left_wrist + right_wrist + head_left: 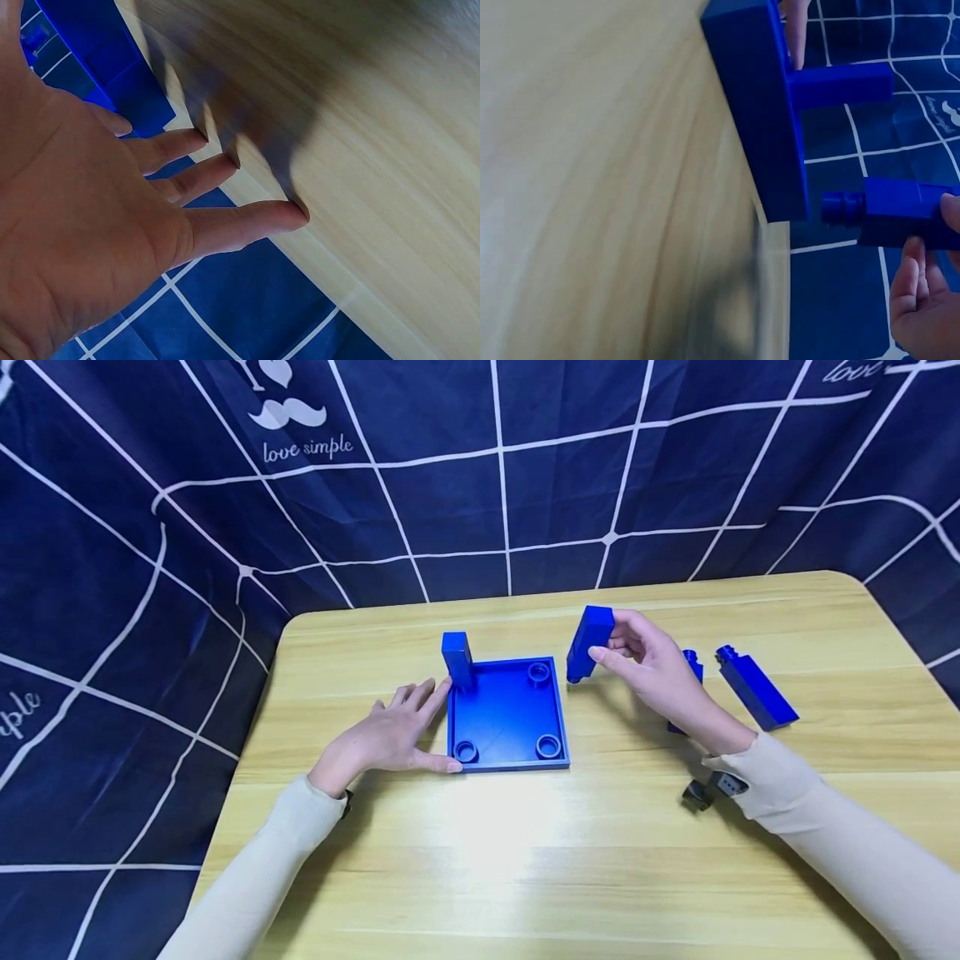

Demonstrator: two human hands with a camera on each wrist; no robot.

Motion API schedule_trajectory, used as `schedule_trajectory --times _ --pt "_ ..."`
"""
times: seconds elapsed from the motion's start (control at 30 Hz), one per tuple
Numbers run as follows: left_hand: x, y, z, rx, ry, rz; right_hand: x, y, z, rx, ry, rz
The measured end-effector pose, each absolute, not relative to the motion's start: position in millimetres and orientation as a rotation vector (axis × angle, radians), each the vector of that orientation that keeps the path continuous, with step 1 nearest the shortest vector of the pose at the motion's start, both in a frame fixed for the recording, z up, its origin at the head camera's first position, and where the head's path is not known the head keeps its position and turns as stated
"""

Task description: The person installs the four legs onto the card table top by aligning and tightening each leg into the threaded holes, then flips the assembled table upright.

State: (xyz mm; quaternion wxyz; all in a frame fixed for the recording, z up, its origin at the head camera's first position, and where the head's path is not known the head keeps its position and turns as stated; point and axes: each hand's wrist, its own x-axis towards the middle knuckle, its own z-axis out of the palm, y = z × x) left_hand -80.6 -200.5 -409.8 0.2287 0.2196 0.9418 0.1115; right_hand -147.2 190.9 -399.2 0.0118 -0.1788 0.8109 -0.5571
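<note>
A square blue tabletop (506, 714) lies underside up on the wooden table, with round sockets at three corners. At its far left corner one blue leg (457, 658) stands upright. My left hand (397, 727) rests at the left edge, fingers spread, thumb touching the near left corner. Right of the tabletop, my right hand (652, 664) pinches another blue leg (590, 639) between thumb and fingers. In the right wrist view, the held leg (904, 214) shows its threaded peg, apart from the tabletop (757, 112).
Two more blue legs lie on the table (465, 868) to the right: one leg (757, 691) in plain sight, the other leg (693, 667) partly behind my right forearm. A dark blue curtain (442, 510) with white lines hangs along the back and sides.
</note>
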Motion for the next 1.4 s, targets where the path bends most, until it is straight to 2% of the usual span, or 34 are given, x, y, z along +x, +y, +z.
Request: schedule_trajectory --times 0.7,1.4 --pt "-82.5 -199.3 -409.9 0.599 2.595 0.306 -164.1 161.3 -400.5 -0.599 2.417 -1.835" --pt "-82.2 -200.0 -410.5 0.584 2.585 0.312 -167.7 150.8 -401.5 -0.566 2.397 -1.625"
